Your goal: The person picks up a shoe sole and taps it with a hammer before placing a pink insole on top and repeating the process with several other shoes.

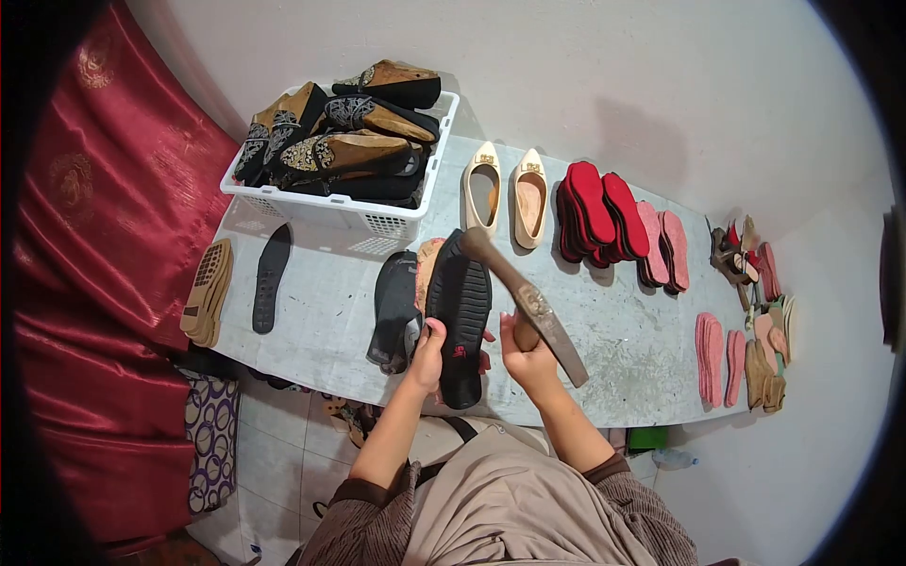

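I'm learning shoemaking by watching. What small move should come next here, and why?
Probably a light tap with the hammer on the black shoe: the left hand steadies it sole-up on the table, and the right hand holds the hammer over it.

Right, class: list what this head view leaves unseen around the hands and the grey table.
Head view:
- Black ribbed shoe sole: its far face, turned away; red mark too small to read.
- Brown hammer-like tool: grip covered by right hand.
- White plastic basket: lower shoes buried under top ones.
- Left hand: fingers mostly behind sole.
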A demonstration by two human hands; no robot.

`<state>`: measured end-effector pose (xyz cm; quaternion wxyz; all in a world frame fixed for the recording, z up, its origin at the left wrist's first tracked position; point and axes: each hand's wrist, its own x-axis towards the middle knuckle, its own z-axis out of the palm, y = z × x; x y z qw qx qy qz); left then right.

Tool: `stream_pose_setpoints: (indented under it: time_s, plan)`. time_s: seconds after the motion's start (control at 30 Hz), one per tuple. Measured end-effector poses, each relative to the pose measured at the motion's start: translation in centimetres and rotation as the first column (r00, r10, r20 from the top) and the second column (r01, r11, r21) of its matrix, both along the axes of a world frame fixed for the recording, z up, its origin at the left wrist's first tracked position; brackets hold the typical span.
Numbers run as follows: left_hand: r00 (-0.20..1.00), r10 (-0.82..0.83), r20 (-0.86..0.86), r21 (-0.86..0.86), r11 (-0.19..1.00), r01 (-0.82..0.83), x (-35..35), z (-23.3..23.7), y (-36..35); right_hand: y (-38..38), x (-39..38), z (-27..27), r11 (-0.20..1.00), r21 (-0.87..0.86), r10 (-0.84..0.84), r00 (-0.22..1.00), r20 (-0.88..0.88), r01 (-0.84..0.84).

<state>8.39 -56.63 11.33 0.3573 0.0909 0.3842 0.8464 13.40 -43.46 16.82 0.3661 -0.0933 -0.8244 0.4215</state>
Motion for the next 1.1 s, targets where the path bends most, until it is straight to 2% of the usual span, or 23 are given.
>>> stream_pose_setpoints:
  time_s: [0.07, 0.1, 0.13, 0.2, 0.23, 0.27, 0.3, 0.33, 0.37, 0.4, 0.47, 0.5, 0.53, 0.6, 0.67, 0.73, 0.77, 0.8, 0.83, 0.93, 1.03, 1.07, 1.1]
  plan:
    - [1.000, -0.008, 0.029, 0.018, 1.000, 0.007, -0.1, 0.2, -0.1, 0.4, 0.4, 0.6, 0.984, 0.091, 0.148, 0.985, 0.083, -0.156]
    - [0.998, -0.019, 0.057, 0.032, 0.999, 0.017, -0.2, 0.2, -0.2, 1.0, 0.7, 0.3, 0.977, 0.084, 0.176, 0.964, 0.201, -0.196]
    - [0.998, -0.021, 0.058, 0.031, 0.999, 0.019, -0.1, 0.2, -0.2, 0.9, 0.9, -0.3, 0.978, 0.082, 0.174, 0.964, 0.202, -0.194]
    - [0.984, 0.114, 0.136, -0.179, 0.980, -0.089, 0.0, 0.1, -0.1, 0.3, 1.3, -0.8, 0.981, 0.022, 0.186, 0.970, 0.160, -0.191]
    - [0.983, 0.116, 0.140, -0.179, 0.980, -0.091, -0.1, -0.2, -0.3, -0.2, 1.7, -0.5, 0.978, 0.021, 0.203, 0.966, 0.159, -0.209]
    - [0.996, 0.046, 0.081, -0.101, 0.994, -0.037, -0.2, -0.8, -0.8, -0.3, 2.2, -0.2, 0.977, 0.017, 0.206, 0.965, 0.164, -0.212]
    - [1.000, -0.020, 0.012, -0.027, 0.999, 0.020, -0.4, -1.2, -1.1, -0.3, 2.4, 0.0, 0.971, 0.006, 0.230, 0.940, 0.253, -0.239]
    - [1.000, -0.017, 0.009, -0.029, 0.999, 0.017, -0.5, -1.5, -1.2, -0.2, 2.6, 0.1, 0.964, -0.006, 0.252, 0.908, 0.334, -0.265]
    - [0.993, 0.016, 0.118, -0.040, 0.999, -0.011, -0.5, -1.9, -1.2, -0.1, 2.8, -0.2, 0.966, 0.077, 0.208, 0.920, 0.332, -0.246]
    - [0.973, 0.049, 0.225, -0.052, 0.998, -0.038, -0.7, -2.1, -1.1, -0.1, 3.0, -0.8, 0.966, 0.078, 0.209, 0.921, 0.329, -0.247]
    - [0.985, 0.021, 0.172, -0.009, 1.000, -0.019, -1.2, -2.7, -1.3, 0.0, 3.7, -2.1, 0.964, -0.009, 0.257, 0.920, 0.295, -0.267]
    - [0.993, -0.003, 0.122, 0.029, 1.000, -0.001, -1.2, -2.3, -1.4, -0.3, 3.7, -2.0, 0.965, 0.032, 0.239, 0.924, 0.299, -0.260]
    - [0.992, -0.001, 0.127, 0.028, 1.000, -0.003, -1.0, -1.9, -1.3, -0.3, 4.0, -1.5, 0.965, 0.030, 0.241, 0.922, 0.303, -0.262]
    - [0.986, 0.117, 0.117, -0.127, 0.987, -0.102, -0.9, -0.6, -1.1, 0.1, 4.1, 0.0, 0.955, 0.054, 0.248, 0.884, 0.396, -0.292]
    - [0.992, 0.084, 0.096, -0.111, 0.991, -0.073, -1.2, -2.4, -1.2, 0.2, 3.8, -0.2, 0.962, 0.053, 0.233, 0.910, 0.344, -0.267]
    - [0.982, -0.088, 0.170, 0.109, 0.992, 0.070, -0.9, -2.3, -1.1, 0.2, 3.2, 0.2, 0.971, 0.047, 0.212, 0.929, 0.302, -0.236]
    - [0.980, -0.093, 0.175, 0.106, 0.991, 0.075, -0.6, -2.1, -1.1, 0.0, 2.4, 0.5, 0.985, 0.040, 0.154, 0.964, 0.218, -0.166]
    - [0.993, -0.083, 0.082, 0.090, 0.993, 0.076, -0.5, -0.6, -0.8, 0.0, 1.5, 1.1, 0.995, 0.027, 0.092, 0.987, 0.128, -0.096]
    - [0.997, -0.075, -0.013, 0.074, 0.994, 0.075, -0.4, 0.2, -0.6, 0.4, 0.8, 1.6, 0.996, 0.025, 0.086, 0.988, 0.126, -0.089]
    - [0.999, -0.039, 0.028, 0.048, 0.998, 0.038, -0.3, 0.1, -0.3, 1.1, 0.2, 2.2, 0.995, 0.022, 0.096, 0.982, 0.165, -0.101]
    - [0.999, 0.042, 0.034, 0.096, 0.994, -0.045, -0.7, -0.2, -0.3, 0.2, 1.7, 0.5, 0.992, 0.125, 0.027, 0.998, 0.059, -0.034]
    - [0.998, 0.041, 0.039, 0.094, 0.995, -0.044, -0.7, -0.4, -0.5, 0.1, 2.4, 0.2, 0.992, 0.123, 0.026, 0.998, 0.063, -0.033]
    - [0.998, 0.047, 0.036, 0.066, 0.997, -0.049, -0.9, -0.1, -0.7, 0.2, 3.0, 0.2, 0.991, 0.061, 0.106, 0.983, 0.153, -0.116]
